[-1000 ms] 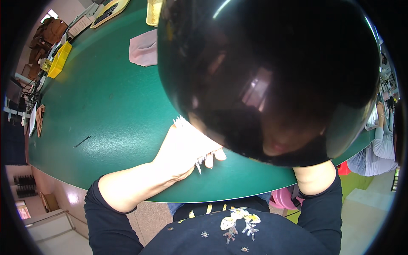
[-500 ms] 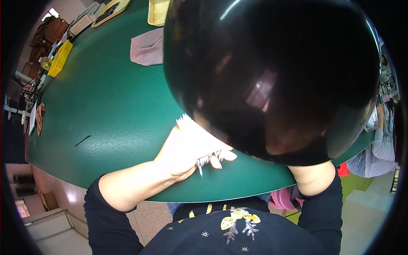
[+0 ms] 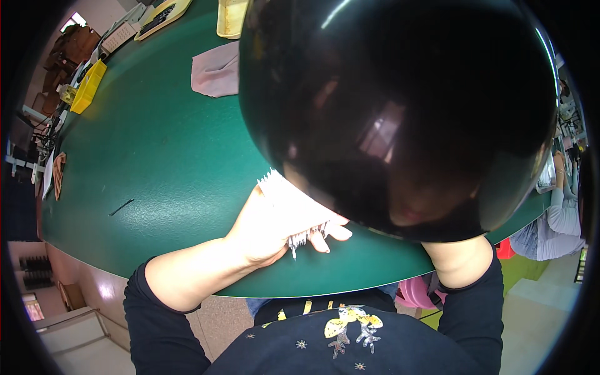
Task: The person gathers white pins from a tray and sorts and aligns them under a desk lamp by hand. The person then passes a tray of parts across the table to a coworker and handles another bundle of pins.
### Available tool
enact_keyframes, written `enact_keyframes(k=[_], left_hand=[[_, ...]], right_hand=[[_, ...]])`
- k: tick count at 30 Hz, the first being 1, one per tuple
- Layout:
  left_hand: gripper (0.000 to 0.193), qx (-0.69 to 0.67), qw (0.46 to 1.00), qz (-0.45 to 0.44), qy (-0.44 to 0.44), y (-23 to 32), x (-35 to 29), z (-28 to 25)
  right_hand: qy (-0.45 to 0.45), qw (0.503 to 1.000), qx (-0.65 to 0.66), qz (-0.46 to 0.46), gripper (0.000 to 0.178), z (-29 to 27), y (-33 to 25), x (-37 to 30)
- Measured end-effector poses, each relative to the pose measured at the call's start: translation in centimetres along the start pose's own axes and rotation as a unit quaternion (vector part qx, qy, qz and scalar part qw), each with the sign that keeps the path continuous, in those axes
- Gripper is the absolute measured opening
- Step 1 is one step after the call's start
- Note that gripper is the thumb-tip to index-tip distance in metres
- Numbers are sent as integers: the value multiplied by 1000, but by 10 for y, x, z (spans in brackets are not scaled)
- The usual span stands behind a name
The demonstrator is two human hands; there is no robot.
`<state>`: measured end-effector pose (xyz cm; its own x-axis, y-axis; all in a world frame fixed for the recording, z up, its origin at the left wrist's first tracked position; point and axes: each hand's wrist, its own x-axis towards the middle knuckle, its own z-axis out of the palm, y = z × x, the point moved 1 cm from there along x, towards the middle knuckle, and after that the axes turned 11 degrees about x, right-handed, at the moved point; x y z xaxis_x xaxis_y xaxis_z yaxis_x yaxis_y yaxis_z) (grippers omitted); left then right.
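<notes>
A large glossy black dome (image 3: 400,119) fills the upper right of the head view, very close. At its lower left edge, my left hand (image 3: 259,225) is closed round a bundle of thin pieces (image 3: 303,237). The ends of the bundle stick out above the hand and below its fingers. Strong light bleaches the hand and the bundle, so I cannot tell what kind of pieces they are. My right forearm (image 3: 459,261) goes in under the dome, which hides the right hand. One thin dark piece (image 3: 121,207) lies apart at the left of the green table (image 3: 162,156).
A pinkish cloth (image 3: 214,70) lies beside the dome. Farther back are a pale yellow tray (image 3: 231,19), another tray (image 3: 181,9) with dark pieces, and a yellow bin (image 3: 89,86). Another person's sleeve (image 3: 562,215) shows at the far right.
My left fingertips have shifted slightly to the right and down below the bundle. The bundle stays in the hand, and the forearms are nearly still.
</notes>
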<state>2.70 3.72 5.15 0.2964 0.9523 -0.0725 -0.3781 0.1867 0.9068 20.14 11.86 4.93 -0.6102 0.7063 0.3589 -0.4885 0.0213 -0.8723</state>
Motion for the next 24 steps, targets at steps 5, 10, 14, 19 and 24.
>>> enact_keyframes(k=[5, 10, 14, 19, 24], left_hand=[[11, 5, 998, -54, 30, -11, -1, -8], [10, -6, 999, 30, 24, -9, -1, -4], [10, -13, 1000, 19, 18, 2, -2, 3], [13, -66, 994, 78, -33, -4, 3, 2], [17, -61, 998, -8, -17, 0, 1, 6]], right_hand=[[11, 1000, -5, -19, 36, -1, 1, 4], [11, 999, -8, -28, 34, -1, 0, 7], [13, 999, -10, -33, 33, -1, 0, 7], [13, 999, -11, -36, 31, -1, 0, 9], [14, 999, -16, -37, 30, -1, 0, 9]])
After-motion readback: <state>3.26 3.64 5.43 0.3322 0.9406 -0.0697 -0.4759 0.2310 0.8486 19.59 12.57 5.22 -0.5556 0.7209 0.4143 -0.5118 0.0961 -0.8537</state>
